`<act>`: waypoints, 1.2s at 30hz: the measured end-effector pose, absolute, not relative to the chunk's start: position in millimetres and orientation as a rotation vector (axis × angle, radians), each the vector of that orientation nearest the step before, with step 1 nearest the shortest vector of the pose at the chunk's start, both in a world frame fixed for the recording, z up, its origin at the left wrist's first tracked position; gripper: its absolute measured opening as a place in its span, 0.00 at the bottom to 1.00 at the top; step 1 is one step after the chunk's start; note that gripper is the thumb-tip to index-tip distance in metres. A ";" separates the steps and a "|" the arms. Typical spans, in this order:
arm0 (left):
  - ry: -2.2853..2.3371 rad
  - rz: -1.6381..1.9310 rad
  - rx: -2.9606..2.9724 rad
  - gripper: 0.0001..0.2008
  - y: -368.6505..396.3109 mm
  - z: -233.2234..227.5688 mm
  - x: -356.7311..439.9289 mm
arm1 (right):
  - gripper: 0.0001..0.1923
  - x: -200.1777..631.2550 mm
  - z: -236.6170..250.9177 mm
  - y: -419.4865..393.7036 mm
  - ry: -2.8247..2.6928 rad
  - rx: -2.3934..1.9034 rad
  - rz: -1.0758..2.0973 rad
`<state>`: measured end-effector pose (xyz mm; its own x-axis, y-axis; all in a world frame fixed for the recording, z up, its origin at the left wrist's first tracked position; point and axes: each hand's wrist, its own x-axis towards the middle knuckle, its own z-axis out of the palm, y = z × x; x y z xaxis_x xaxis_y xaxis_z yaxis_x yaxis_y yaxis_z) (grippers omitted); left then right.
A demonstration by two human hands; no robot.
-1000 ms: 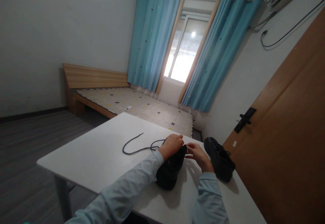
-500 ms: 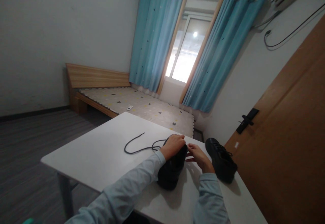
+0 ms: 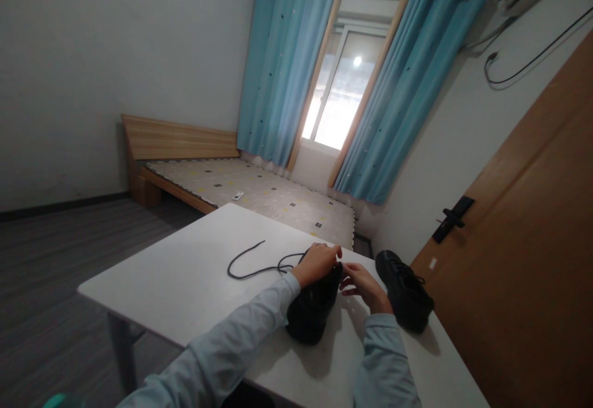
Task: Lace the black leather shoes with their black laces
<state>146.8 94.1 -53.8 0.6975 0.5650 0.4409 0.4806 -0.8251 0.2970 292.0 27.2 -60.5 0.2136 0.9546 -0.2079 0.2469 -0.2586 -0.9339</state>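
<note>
A black shoe [image 3: 311, 310] lies on the white table [image 3: 194, 278] in front of me. My left hand [image 3: 317, 262] rests on top of its far end, fingers curled over it. My right hand [image 3: 361, 283] is right beside it on the right, fingertips pinched at the shoe's edge; what they pinch is too small to tell. A black lace [image 3: 252, 264] runs from the shoe and loops out over the table to the left. A second black shoe [image 3: 404, 291], laced, sits a little to the right of my right hand.
A wooden door [image 3: 523, 260] with a black handle [image 3: 451, 218] stands close on the right of the table. Behind the table are a low wooden bed [image 3: 241, 189], blue curtains [image 3: 287, 74] and a window [image 3: 340, 90]. Grey floor lies to the left.
My hands have stayed on the near shoe, with small finger movements at its far end. The view has shifted slightly.
</note>
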 end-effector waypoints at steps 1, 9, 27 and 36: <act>0.867 0.809 2.721 0.09 93.8 -53.5 146.3 | 0.14 294.1 -60.4 27.6 -1.127 -1.682 1.072; 0.767 1.040 2.166 0.10 100.6 -49.3 141.8 | 0.14 319.2 -59.9 31.6 -0.866 -1.697 0.766; 1.614 0.881 2.226 0.11 144.7 -50.7 86.4 | 0.19 299.7 -34.6 24.4 -0.876 -0.981 0.595; 2.106 0.500 2.010 0.19 158.4 -66.4 45.1 | 0.23 290.6 -39.7 28.6 -1.026 -1.139 0.566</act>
